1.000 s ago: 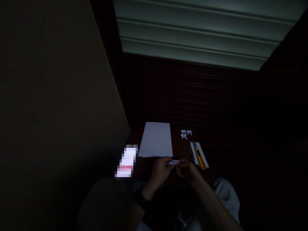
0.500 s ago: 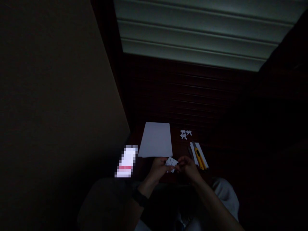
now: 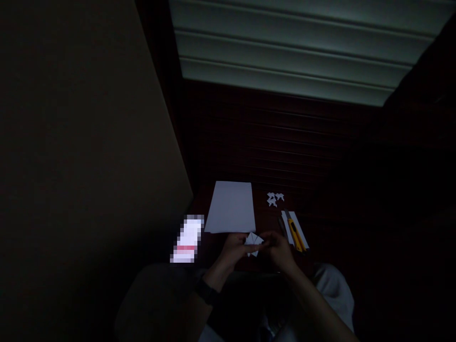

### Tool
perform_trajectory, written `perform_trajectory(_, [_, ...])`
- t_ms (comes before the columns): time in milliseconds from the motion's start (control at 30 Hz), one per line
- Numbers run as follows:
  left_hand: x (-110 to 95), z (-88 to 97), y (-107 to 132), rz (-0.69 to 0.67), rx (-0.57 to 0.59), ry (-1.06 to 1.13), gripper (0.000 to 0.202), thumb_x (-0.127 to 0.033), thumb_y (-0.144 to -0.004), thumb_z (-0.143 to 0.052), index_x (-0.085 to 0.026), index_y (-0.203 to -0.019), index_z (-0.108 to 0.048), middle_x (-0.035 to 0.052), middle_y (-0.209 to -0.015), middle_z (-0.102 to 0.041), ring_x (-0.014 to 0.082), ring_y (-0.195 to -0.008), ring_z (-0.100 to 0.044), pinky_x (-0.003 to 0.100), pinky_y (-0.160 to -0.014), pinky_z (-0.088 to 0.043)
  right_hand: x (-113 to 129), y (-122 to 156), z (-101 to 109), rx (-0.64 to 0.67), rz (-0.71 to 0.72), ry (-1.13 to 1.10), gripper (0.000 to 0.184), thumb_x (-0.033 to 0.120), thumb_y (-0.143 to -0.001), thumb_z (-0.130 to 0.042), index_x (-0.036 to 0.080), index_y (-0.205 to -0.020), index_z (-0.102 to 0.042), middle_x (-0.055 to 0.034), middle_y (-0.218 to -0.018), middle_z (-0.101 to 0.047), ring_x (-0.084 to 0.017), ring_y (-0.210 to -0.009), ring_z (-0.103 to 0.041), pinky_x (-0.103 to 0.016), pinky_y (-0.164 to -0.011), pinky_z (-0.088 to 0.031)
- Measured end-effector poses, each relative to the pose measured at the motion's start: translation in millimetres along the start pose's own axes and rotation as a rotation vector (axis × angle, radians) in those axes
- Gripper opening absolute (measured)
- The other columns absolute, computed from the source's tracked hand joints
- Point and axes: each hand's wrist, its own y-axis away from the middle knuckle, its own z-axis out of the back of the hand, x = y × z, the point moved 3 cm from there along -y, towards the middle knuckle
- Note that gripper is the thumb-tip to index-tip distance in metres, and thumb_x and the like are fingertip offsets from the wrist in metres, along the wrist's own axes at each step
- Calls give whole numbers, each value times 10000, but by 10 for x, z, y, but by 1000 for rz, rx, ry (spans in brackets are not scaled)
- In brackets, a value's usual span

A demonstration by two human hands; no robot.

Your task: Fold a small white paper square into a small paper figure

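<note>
Between my hands is a small piece of folded white paper [image 3: 253, 239] with crease lines fanning from its middle. My left hand [image 3: 235, 248] grips it from the left, thumb lying across its front. At its right edge, the fingers of my right hand [image 3: 276, 247] pinch the paper; their tips are partly hidden in the dim light. Just beyond lies a stack of white paper sheets [image 3: 231, 206]. Several small folded paper figures [image 3: 273, 199] sit at the back right of the dark table.
Right of my hands, a yellow utility knife [image 3: 296, 233] rests on white paper strips [image 3: 302, 230], with a dark slim object [image 3: 282, 225] beside them. A lit, blurred-out phone [image 3: 188, 240] is at the left. Behind the table [image 3: 261, 209] stands a slatted dark panel [image 3: 267, 137].
My right hand has shifted slightly left, closer to the folded paper. The paper has turned a little, and the left thumb reaches further across it.
</note>
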Motion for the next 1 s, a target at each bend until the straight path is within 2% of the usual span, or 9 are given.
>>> perform_trajectory(233, [52,49,-48,22,-24,-15,303,-236,-521,-764,-93,-781,-703,73,-664,-680,153,-562,-592,228,-513,-414,21,11,11,79,42,49,300,164,-615,-646,167,-907,-574,11,-639,-608,-145,-573,-558,-253,-545,-430])
perform_trajectory(333, [92,79,-71,42,-38,15,288,-232,-519,-762,-91,-761,-695,79,-682,-679,148,-558,-592,225,-502,-413,58,11,28,143,57,46,352,173,-587,-694,179,-919,-580,22,-676,-605,-134,-612,-560,-253,-589,-441])
perform_trajectory(467, [130,91,-77,48,-26,70,310,-236,-512,-765,-101,-780,-690,81,-721,-682,157,-590,-607,227,-509,-421,103,9,22,218,7,-31,451,196,-527,-760,189,-944,-590,32,-731,-579,-119,-637,-551,-231,-585,-439])
perform_trajectory(600, [118,77,-57,70,20,56,332,-234,-502,-770,-104,-797,-691,76,-707,-682,164,-588,-611,238,-523,-433,84,-11,10,211,-21,-65,364,240,-537,-773,173,-864,-628,37,-655,-560,-107,-582,-522,-220,-548,-412])
perform_trajectory(867, [-6,57,-14,10,-15,-29,292,-155,-451,-778,-83,-718,-685,51,-592,-661,129,-494,-562,218,-485,-402,-34,-23,43,263,-156,-135,347,194,-512,-772,159,-836,-653,11,-687,-606,-122,-596,-552,-224,-551,-410])
perform_trajectory(1000, [38,67,-26,-4,18,-20,344,-179,-469,-788,-88,-781,-675,57,-622,-670,143,-523,-588,221,-494,-416,-72,-45,73,303,-199,-150,300,153,-511,-747,147,-797,-657,10,-650,-612,-121,-577,-549,-222,-540,-401])
